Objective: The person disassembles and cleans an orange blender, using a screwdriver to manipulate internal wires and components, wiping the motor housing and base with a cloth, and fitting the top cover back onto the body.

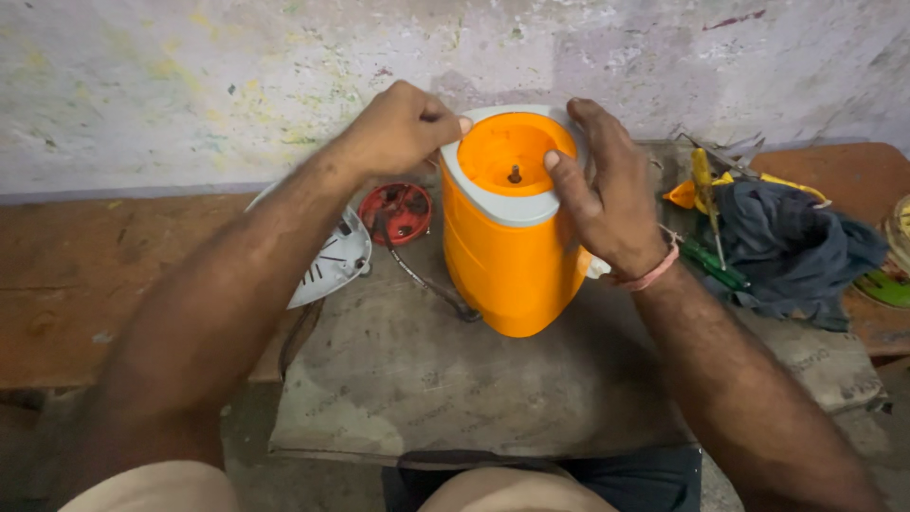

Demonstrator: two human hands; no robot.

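Two bare forearms reach forward from the near edge of the view, over a worn grey board [455, 398] that lies on the wooden desk [85, 275]. Standing upright on the far half of that board is an orange mixer-grinder base [507, 256] with a grey top collar [502, 204]; inside the collar sits an orange well with a small dark drive pin [515, 174] at its middle. The left hand [403, 128] pinches the collar's left rim, its grip narrow, thumb and fingertips closed on the edge. The right hand [607, 194], a pink band at its wrist, wraps the right side of the collar, thumb laid over the rim, grip held on the housing.

As a judgement, both hands are seating or working loose the collar, so the base has to stay steady and the pressure even on both sides.

Just left of the base lie a red round part [398, 210] with a dark cable [427, 280], and a white vented cover [332, 261]. To the right, a dark blue cloth [791, 246] lies over yellow- and green-handled tools [706, 190]. Beyond is a stained, pale wall [190, 85].
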